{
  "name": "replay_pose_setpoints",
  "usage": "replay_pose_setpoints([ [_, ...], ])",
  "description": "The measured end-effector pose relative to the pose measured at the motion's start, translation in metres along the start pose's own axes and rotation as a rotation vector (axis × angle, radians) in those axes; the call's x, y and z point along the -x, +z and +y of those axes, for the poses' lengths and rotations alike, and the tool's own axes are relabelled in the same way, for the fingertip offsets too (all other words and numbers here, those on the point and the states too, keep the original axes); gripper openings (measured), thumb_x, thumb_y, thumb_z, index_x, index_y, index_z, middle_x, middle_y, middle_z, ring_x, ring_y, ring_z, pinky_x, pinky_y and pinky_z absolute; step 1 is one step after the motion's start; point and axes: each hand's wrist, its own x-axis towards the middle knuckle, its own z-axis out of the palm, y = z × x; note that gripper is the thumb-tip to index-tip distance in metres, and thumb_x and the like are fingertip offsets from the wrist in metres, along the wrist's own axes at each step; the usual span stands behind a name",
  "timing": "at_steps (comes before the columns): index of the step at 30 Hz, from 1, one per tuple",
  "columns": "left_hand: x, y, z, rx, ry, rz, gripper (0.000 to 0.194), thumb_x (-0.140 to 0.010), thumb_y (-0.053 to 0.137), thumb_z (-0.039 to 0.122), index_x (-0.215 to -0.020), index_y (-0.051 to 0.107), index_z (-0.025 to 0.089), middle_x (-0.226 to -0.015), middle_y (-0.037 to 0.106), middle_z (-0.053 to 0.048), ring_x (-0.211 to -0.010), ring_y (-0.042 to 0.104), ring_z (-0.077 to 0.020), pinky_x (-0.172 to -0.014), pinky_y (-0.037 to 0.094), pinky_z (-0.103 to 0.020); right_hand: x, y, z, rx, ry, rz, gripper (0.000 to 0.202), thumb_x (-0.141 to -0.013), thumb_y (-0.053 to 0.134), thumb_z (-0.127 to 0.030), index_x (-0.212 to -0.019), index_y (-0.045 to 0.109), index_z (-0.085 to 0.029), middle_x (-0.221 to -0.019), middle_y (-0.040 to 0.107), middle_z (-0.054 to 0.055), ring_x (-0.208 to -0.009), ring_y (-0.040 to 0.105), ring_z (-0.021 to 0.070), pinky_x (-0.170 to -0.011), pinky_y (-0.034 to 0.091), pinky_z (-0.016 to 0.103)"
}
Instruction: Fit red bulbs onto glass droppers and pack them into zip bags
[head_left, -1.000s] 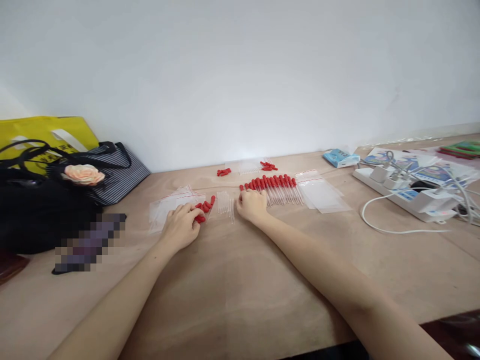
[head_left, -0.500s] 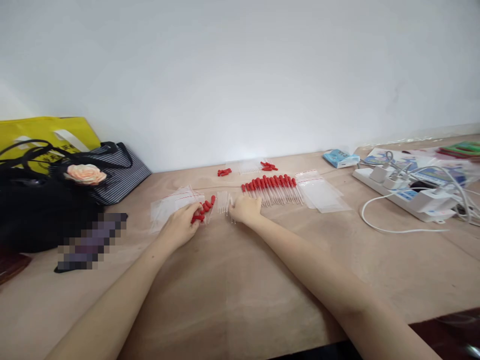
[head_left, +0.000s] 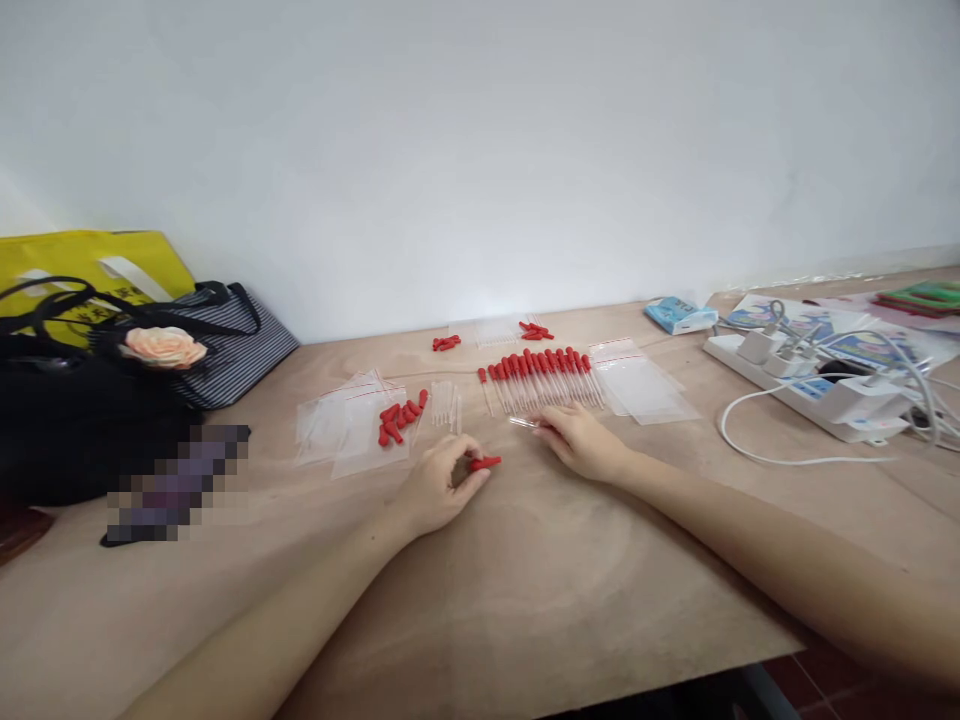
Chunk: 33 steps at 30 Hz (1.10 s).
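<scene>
Between the fingertips of my left hand (head_left: 442,485) is a red rubber bulb (head_left: 487,463), its narrow end pointing right. My right hand (head_left: 581,440) pinches a clear glass tube (head_left: 523,422) that points left, apart from the bulb. Behind it lies a row of droppers with red bulbs (head_left: 540,365). Loose red bulbs (head_left: 397,425) rest on clear zip bags (head_left: 349,440) at the left. Several bare tubes (head_left: 444,403) lie beyond my left hand.
More zip bags (head_left: 637,385) lie right of the row. Small red bulb piles (head_left: 446,343) are near the wall. A power strip (head_left: 802,390) with cables stands at the right, a blue packet (head_left: 681,316) behind it. Bags and a pixelated dark object (head_left: 180,485) are at the left.
My left hand has moved right from the loose bulbs, bringing one bulb. My right hand has moved right and nearer, away from the bare tubes, with a tube in its fingers.
</scene>
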Motion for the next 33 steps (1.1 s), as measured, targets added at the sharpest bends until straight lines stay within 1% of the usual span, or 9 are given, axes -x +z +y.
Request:
replay_pose_setpoints([
  [3,-0.001,0.002,0.002,-0.063,0.014,-0.032,0.008,-0.077,0.051,0.023,-0.083,0.05,0.018,-0.082,0.058,-0.003,-0.079,0.053,-0.0171,-0.07,0.043,-0.031,0.013,-0.002,0.007,0.002,-0.055,0.008,0.018,-0.087,0.039,-0.021,-0.096,0.055,-0.018,-0.09,0.063,0.006,-0.083,0.056,0.0168,-0.073,0.036,0.03],
  [7,-0.002,0.003,0.002,-0.21,0.031,0.035,0.032,-0.074,0.057,0.032,-0.103,0.053,0.02,-0.107,0.055,-0.007,-0.099,0.047,-0.0235,-0.085,0.037,-0.041,0.015,0.004,0.005,-0.01,-0.068,0.047,0.017,-0.086,0.042,-0.022,-0.093,0.057,-0.018,-0.082,0.062,0.005,-0.077,0.056,0.0156,-0.071,0.036,0.03],
  [8,-0.002,0.004,0.002,-0.254,0.036,0.037,0.034,-0.074,0.057,0.034,-0.105,0.055,0.021,-0.113,0.053,-0.008,-0.104,0.044,-0.0254,-0.088,0.034,-0.044,0.014,0.006,0.004,-0.011,-0.074,0.047,0.017,-0.086,0.042,-0.022,-0.094,0.057,-0.018,-0.082,0.062,0.005,-0.077,0.056,0.0156,-0.072,0.036,0.03],
  [10,-0.003,0.006,0.002,-0.322,0.027,0.031,0.028,-0.076,0.056,0.036,-0.101,0.06,0.024,-0.119,0.051,-0.007,-0.109,0.041,-0.0278,-0.09,0.029,-0.048,0.013,0.009,0.002,-0.01,-0.091,0.035,0.017,-0.086,0.043,-0.022,-0.093,0.057,-0.018,-0.082,0.062,0.005,-0.077,0.056,0.0157,-0.072,0.036,0.031],
  [12,-0.004,0.008,0.002,-0.339,0.003,0.032,0.02,-0.079,0.052,0.033,-0.094,0.064,0.025,-0.117,0.053,-0.005,-0.109,0.042,-0.027,-0.088,0.03,-0.047,0.013,0.01,0.0,-0.008,-0.104,0.021,0.016,-0.085,0.043,-0.021,-0.092,0.058,-0.017,-0.082,0.062,0.005,-0.077,0.055,0.0157,-0.072,0.035,0.031],
  [15,-0.006,0.008,0.004,-0.307,-0.003,0.049,0.018,-0.083,0.047,0.027,-0.087,0.064,0.024,-0.107,0.058,-0.004,-0.101,0.047,-0.0223,-0.084,0.032,-0.041,0.014,0.009,-0.002,-0.022,-0.095,0.037,0.015,-0.084,0.045,-0.019,-0.091,0.057,-0.017,-0.081,0.061,0.005,-0.076,0.055,0.015,-0.072,0.035,0.031],
  [20,-0.007,0.006,0.007,-0.258,-0.002,0.038,0.017,-0.086,0.041,0.025,-0.09,0.057,0.022,-0.089,0.064,0.0,-0.088,0.053,-0.0171,-0.081,0.029,-0.036,0.014,0.006,-0.009,-0.06,-0.088,0.063,0.014,-0.082,0.046,-0.018,-0.09,0.057,-0.017,-0.077,0.059,0.003,-0.071,0.053,0.0133,-0.069,0.034,0.029],
  [27,-0.008,0.008,0.005,-0.251,0.051,0.045,0.02,-0.088,0.039,0.024,-0.099,0.055,0.024,-0.089,0.066,0.0,-0.089,0.054,-0.0173,-0.085,0.023,-0.038,0.014,0.008,-0.016,-0.107,-0.087,0.055,0.015,-0.083,0.045,-0.019,-0.092,0.056,-0.017,-0.08,0.06,0.004,-0.075,0.054,0.0134,-0.07,0.035,0.028],
  [33,-0.007,0.009,0.007,-0.161,0.032,0.052,0.017,-0.087,0.041,0.027,-0.089,0.057,0.022,-0.082,0.066,0.001,-0.081,0.056,-0.0154,-0.086,0.024,-0.037,0.014,0.01,-0.02,-0.115,-0.111,0.073,0.015,-0.084,0.045,-0.021,-0.09,0.058,-0.017,-0.074,0.06,0.003,-0.068,0.053,0.0123,-0.072,0.032,0.03],
])
